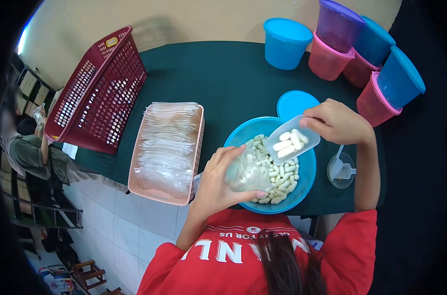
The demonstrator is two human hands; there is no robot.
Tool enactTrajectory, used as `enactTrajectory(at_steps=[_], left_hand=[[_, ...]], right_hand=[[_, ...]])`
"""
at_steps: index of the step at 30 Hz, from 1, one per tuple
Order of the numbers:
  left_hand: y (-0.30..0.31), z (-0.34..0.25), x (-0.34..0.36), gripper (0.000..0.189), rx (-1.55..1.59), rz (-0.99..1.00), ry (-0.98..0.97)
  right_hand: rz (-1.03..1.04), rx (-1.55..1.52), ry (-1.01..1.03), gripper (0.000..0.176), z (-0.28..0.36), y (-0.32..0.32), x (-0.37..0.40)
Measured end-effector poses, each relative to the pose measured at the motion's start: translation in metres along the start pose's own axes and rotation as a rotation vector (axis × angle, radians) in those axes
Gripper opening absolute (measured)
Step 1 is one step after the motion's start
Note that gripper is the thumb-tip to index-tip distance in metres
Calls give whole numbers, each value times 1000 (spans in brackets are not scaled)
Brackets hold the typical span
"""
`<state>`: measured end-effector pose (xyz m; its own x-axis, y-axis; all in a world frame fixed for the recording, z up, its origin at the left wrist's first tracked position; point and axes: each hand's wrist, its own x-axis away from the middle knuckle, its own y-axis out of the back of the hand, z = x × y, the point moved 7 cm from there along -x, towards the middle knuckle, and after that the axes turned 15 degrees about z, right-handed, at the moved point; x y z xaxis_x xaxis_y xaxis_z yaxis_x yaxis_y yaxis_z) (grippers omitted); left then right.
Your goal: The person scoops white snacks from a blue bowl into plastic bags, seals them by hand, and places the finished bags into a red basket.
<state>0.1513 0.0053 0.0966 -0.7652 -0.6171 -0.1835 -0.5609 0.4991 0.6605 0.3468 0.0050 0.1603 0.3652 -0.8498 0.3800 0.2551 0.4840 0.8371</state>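
My left hand (216, 184) is closed around a clear plastic bag (245, 172), held over the near left part of a blue bowl (309, 172). Whitish capsule-shaped pieces (282, 182) lie heaped in the bowl. Above its far right side, my right hand (331, 120) grips a translucent white scoop (309, 140). Several of the same pieces rest in the scoop, which tilts toward the bag's mouth. Whether the bag itself holds any pieces is hard to make out.
A pink basket (196, 162) packed with clear bags stands left of the bowl, near a tall maroon basket (98, 98). Behind the bowl lies a blue lid (292, 103). Stacked lidded tubs (331, 54) line the back right. A small dish (341, 177) with scoops sits right. Another person (31, 152) is far left.
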Motion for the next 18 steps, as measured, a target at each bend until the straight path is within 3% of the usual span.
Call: enactTrajectory(at_steps=[2, 3, 5, 6, 8, 9, 11, 14, 16, 17, 18], left_hand=[[2, -2, 4, 87, 291, 37, -187], [3, 2, 10, 87, 286, 33, -188], [18, 8, 35, 95, 707, -159, -446], [19, 12, 40, 95, 700, -170, -440], [27, 28, 53, 106, 1144, -326, -533], [31, 29, 58, 106, 1135, -348, -525], [33, 31, 63, 110, 1508, -294, -653], [23, 32, 73, 103, 1709, -310, -603], [10, 31, 72, 92, 1892, -281, -532], [4, 27, 72, 92, 1889, -294, -538], [-7, 25, 69, 89, 1828, -327, -431]], right_hand=[[-51, 7, -36, 30, -7, 1, 7], [-54, 11, -32, 30, -7, -4, 9], [34, 49, -57, 29, -13, -32, 4], [-31, 77, 42, 28, -20, -48, -1], [43, -1, 32, 28, -15, -63, -6], [111, -82, 7, 28, -15, -72, -9], [167, -94, 5, 27, -17, -86, -15], [134, 30, -26, 25, -17, -101, -17], [-386, 174, 197, 22, 2, -83, -1], [-379, 179, 207, 22, 5, -83, 0], [-358, -26, 258, 22, 14, -78, 3]])
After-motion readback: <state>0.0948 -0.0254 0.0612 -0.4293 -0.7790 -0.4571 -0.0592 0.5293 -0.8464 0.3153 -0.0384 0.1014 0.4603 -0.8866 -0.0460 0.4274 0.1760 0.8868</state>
